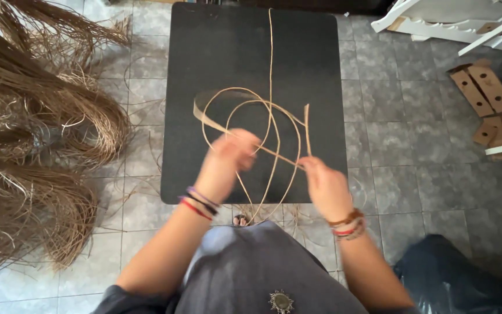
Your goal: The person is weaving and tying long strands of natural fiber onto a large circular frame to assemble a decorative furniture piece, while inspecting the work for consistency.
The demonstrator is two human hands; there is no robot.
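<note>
Cane, pale and thin, is bent into loose rings (251, 116) over the middle of a black board (204, 46) that lies on the tiled floor (402, 145); every place below is told from that board. Over its near half the left hand (232, 152) is closed on the strands where the rings cross, though blur hides just how the fingers lie; the right hand (323, 185), at the near right part of the board, pinches a strand end that runs up to a short upright tip (307, 119); the hands are apart, each clamped on its own part of the same cane. One long strand (271, 52) runs straight away across the far half of the board, and other ends trail off the near edge toward the lap (262, 261). Left of the board, on the tiles, lie big heaps of brown fibre (36, 145); well off to its right lie cardboard pieces (483, 87) and a white frame (454, 23). Judging from this, the step is forming and fixing a ring; to do it well the crossing should probably be held firm by the left hand while the right draws its end evenly, so the rings keep one size and do not spring open; a flat wider strip (204, 113) at the left of the rings looks likely to kink if bent sharply; keeping the work low over the board should help the curves stay level.
</note>
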